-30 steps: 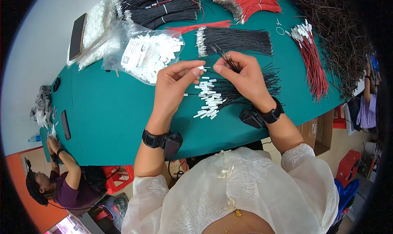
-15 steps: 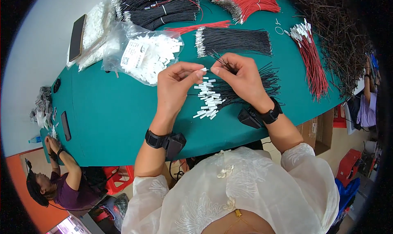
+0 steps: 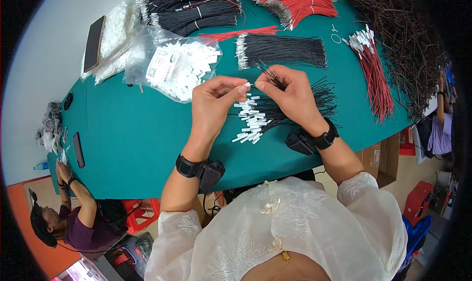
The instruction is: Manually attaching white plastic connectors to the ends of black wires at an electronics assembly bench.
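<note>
Head view: left hand [image 3: 211, 100] pinches a white connector [image 3: 247, 85]; right hand [image 3: 292, 90] grips black wires [image 3: 270, 74].

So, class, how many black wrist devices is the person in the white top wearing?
2: the left-wrist device and the right-wrist device, both in plain view.

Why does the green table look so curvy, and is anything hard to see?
Head view: the fisheye lens bends edges, so the green table probably looks curvier than it is, and the corners go black; head view: the left hand and right hand look fairly clear, but the white piece in the left one is too tiny to show detail.
</note>
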`<state>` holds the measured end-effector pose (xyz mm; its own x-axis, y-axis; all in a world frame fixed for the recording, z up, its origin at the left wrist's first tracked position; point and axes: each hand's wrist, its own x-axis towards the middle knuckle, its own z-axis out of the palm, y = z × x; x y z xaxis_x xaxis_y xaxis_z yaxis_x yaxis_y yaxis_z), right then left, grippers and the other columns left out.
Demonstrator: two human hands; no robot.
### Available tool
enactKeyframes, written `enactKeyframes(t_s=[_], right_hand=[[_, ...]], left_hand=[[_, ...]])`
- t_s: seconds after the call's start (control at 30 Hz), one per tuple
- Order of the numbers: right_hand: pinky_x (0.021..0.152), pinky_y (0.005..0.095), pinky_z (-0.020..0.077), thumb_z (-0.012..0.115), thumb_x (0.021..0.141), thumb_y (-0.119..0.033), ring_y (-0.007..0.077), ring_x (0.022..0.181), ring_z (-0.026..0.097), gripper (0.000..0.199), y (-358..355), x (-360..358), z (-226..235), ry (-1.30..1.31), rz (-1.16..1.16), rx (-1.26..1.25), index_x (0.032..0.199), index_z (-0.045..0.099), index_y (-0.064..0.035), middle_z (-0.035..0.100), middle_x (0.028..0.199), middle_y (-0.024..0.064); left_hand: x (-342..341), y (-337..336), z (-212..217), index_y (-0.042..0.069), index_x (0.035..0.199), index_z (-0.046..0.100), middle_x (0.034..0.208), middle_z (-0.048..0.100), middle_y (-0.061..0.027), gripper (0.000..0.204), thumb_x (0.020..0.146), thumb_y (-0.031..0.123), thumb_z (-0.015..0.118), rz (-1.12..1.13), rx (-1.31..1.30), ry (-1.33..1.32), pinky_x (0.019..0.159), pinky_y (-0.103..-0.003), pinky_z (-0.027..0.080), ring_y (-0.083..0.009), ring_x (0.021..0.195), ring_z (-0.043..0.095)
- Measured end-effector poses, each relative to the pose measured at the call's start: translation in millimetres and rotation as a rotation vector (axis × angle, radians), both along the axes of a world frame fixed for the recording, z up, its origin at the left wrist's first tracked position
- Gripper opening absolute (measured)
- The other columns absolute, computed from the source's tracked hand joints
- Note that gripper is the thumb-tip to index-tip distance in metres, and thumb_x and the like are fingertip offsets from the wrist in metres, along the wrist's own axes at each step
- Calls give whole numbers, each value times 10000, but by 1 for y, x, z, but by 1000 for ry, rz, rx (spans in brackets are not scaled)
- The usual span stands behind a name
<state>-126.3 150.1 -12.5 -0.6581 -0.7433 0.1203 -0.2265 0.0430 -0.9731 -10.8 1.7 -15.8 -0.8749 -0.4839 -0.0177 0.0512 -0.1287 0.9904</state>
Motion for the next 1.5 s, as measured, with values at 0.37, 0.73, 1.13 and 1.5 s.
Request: enactKeyframes(t_s=[0.37, 0.73, 1.13, 1.5], right_hand=[[535, 202, 331, 687, 859, -62, 10, 641, 425, 100, 1, 0, 0, -11, 15, -17, 849, 630, 19, 544, 713, -41], [540, 222, 351, 555, 954, -109, 43, 611, 429, 148, -3, -14, -9, 328, 37, 27, 903, 618, 15, 524, 684, -1], [522, 260, 339, 558, 955, -140, 72, 576, 401, 190, -2, -7, 2, 302, 27, 108, 875, 620, 20, 509, 657, 34], [519, 227, 287, 564, 956, -125, 31, 593, 363, 143, -2, -5, 0, -30, 95, 66, 947, 595, 15, 477, 688, -36]], left_hand=[[-1, 4, -1, -47, 972, 690, 840, 707, -100, 127, 853, -3, 683, -24, 47, 8, 677, -240, 549, -118, 714, 660], [-2, -9, -16, -4, 914, 690, 833, 689, -92, 138, 796, 62, 722, 2, -526, -189, 622, -296, 505, -153, 729, 657], [5, -52, -14, 46, 844, 700, 895, 644, -102, 73, 775, 68, 707, 292, -1099, -157, 653, -345, 481, -270, 757, 611], [4, -64, -23, 44, 944, 701, 820, 635, -89, 165, 779, 57, 703, 360, -1324, -278, 692, -349, 495, -245, 792, 617]])
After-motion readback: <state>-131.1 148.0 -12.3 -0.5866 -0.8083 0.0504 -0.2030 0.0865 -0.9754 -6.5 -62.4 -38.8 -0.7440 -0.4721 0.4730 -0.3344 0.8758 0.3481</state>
